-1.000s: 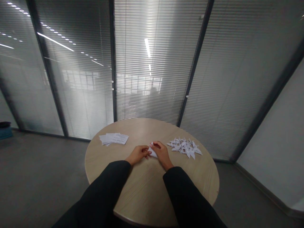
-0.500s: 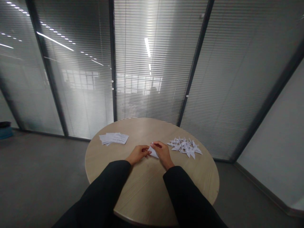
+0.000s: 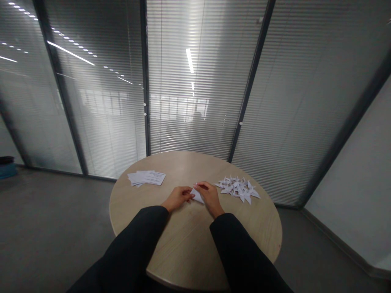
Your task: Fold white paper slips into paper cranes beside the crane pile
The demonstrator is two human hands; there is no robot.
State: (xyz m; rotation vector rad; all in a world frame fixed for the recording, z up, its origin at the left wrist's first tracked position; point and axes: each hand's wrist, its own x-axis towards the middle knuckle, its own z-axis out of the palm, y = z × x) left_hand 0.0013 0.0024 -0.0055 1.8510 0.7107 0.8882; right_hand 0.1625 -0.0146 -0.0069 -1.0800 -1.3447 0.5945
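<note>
Between my hands, near the middle of the table, is a small folded piece of white paper [image 3: 197, 196]. My left hand [image 3: 179, 197] grips its left edge with fingers closed. From the other side my right hand [image 3: 209, 196] pinches the paper near its top, thumb and forefinger together, and covers part of it. To the right lies a heap of folded white paper cranes [image 3: 236, 188], with pointed tips sticking out. A loose stack of white paper sheets [image 3: 149, 178], some with printed lines, rests on the left.
The round wooden table [image 3: 186, 248] stands close to a glass partition with blinds [image 3: 195, 134]. A white wall [image 3: 354, 175] is at the right. On the floor at far left stands a blue bin-like container [image 3: 7, 169].
Hardly anything differs. The fingertips of my right hand have shifted very slightly at the top of the paper; my left hand stays in place.
</note>
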